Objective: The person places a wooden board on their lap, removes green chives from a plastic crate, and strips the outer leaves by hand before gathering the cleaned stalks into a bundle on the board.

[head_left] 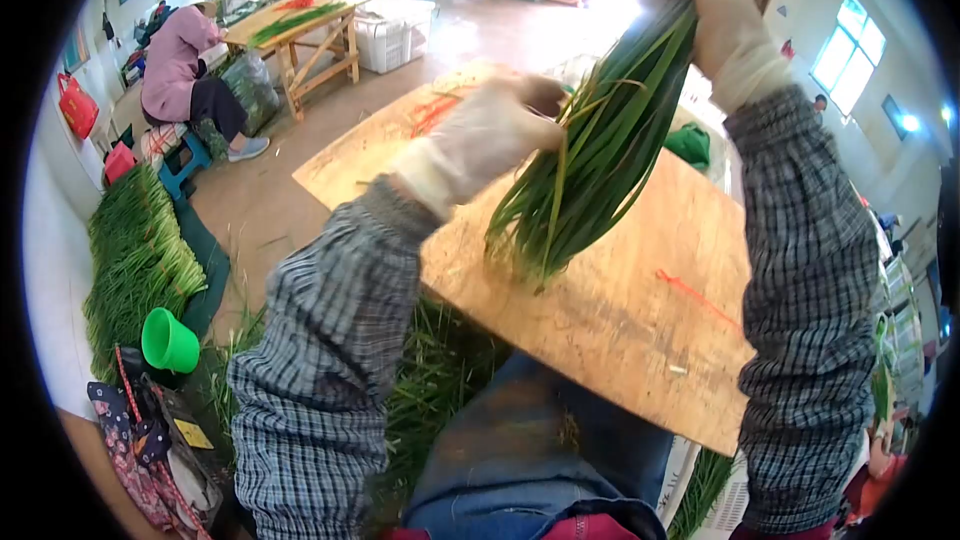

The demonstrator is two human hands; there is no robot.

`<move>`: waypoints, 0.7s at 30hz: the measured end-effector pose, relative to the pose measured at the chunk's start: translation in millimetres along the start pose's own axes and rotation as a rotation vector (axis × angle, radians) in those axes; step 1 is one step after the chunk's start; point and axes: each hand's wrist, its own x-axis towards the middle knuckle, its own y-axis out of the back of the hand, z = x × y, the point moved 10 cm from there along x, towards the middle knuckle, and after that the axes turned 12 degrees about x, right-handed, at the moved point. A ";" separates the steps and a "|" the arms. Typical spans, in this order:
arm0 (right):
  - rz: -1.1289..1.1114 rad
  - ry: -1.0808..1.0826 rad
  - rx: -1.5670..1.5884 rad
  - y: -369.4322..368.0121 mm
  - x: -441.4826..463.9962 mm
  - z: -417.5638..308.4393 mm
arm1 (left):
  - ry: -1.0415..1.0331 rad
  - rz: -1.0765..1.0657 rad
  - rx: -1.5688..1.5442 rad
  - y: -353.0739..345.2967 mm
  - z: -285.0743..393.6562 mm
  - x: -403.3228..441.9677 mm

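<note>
A bundle of long green leaves (pixel 600 150) hangs over the wooden table (pixel 620 310), its lower tips at the tabletop. My right hand (pixel 715 25), in a pale glove, is closed round the upper part of the bundle. At the bundle's left side is my left hand (pixel 490 140), also gloved, its fingers bent toward a yellowish leaf; motion blur hides whether they grip it. An orange-red tie (pixel 697 300) lies on the tabletop at the right, and more red ties (pixel 435 115) lie beyond my left hand.
Green stalks (pixel 140 260) are heaped on the floor at left, near a green bucket (pixel 170 341). A person in pink (pixel 180 60) sits at another wooden table (pixel 290 20). White crates (pixel 395 35) stand behind it. Cut leaves (pixel 440 370) lie below my left forearm.
</note>
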 end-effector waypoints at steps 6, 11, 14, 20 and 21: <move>0.156 0.068 -0.075 25.6 -2.5 -65.4 | 0.441 0.444 -0.078 77.3 -71.7 -129.6; 0.127 1.262 -1.474 36.2 14.3 -27.9 | 0.628 0.498 -0.246 33.4 -125.7 -196.6; 0.070 0.711 -0.632 31.0 4.0 -59.3 | 0.665 0.460 -0.272 10.2 -121.3 -225.7; 0.120 0.523 -0.330 -3.8 -8.7 -18.0 | 0.634 0.342 -0.354 -33.6 -127.0 -215.3; 0.105 0.406 -0.254 -0.7 0.6 -2.4 | 0.657 0.320 -0.383 -40.8 -125.7 -216.8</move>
